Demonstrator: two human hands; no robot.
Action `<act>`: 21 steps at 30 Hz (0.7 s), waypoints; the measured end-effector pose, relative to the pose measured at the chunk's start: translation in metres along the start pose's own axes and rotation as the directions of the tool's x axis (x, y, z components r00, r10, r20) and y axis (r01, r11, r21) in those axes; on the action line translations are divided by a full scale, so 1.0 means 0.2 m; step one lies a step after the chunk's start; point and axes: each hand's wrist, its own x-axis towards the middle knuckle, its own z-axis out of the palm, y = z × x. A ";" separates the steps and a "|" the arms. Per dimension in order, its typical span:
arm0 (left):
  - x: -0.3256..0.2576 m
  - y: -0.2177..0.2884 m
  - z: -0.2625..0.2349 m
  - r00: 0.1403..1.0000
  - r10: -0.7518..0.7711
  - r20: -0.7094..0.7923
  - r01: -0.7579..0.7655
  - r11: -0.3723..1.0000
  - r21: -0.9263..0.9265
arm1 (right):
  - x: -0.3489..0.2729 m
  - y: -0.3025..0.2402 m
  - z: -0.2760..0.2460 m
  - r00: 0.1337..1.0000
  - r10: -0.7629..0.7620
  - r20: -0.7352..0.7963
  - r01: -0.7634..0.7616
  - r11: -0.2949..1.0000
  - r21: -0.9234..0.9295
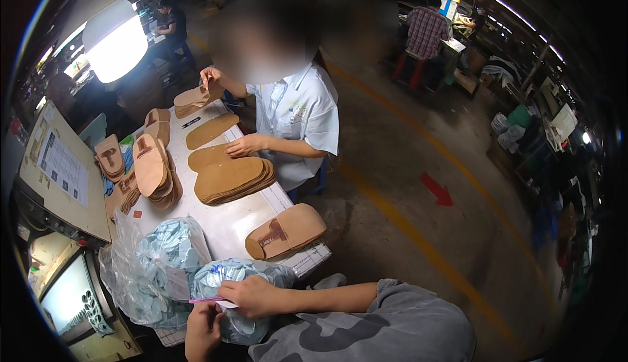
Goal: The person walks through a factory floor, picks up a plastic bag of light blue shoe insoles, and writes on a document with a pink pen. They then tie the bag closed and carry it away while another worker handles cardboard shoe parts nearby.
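Note:
At the near edge of the table, my left hand (204,330) is closed with its fingertips at a thin pink-and-white strip (214,302). Too little of the strip shows to tell what it is. My right hand (256,296) reaches in from the right with curled fingers and grips the strip's other end. Directly beneath both hands is a clear plastic bag (278,272) of light-blue flat pieces. A larger clear bag (171,247) of similar pieces stands beside it to the left. Beyond my right hand lies a stack of tan insole-shaped pieces (297,226) with a dark brown mark.
Across the white table (226,228), a co-worker in a light-blue shirt (294,110) handles brown sole-shaped pieces (235,180). More marked tan stacks (152,166) stand to the left. A bright lamp (116,41) hangs above, and a panel with a paper sheet (62,166) borders the left side.

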 end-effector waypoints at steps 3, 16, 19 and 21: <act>0.00 0.00 0.01 0.996 -0.080 -0.025 0.078 0.995 -0.062 | -0.02 -0.01 0.00 0.997 -0.030 -0.065 0.028 0.999 -0.036; 0.04 0.09 0.00 1.000 -0.010 -0.013 0.011 0.999 0.040 | -0.02 -0.05 0.00 0.994 -0.060 -0.090 0.057 0.998 -0.028; 0.03 0.09 0.00 1.000 0.012 -0.027 -0.012 1.000 0.008 | -0.02 -0.05 -0.01 0.998 -0.042 -0.056 0.039 0.998 -0.052; 0.02 0.10 -0.01 0.999 0.014 -0.033 -0.014 1.000 -0.015 | -0.03 -0.06 -0.01 0.998 -0.044 -0.050 0.041 0.998 -0.055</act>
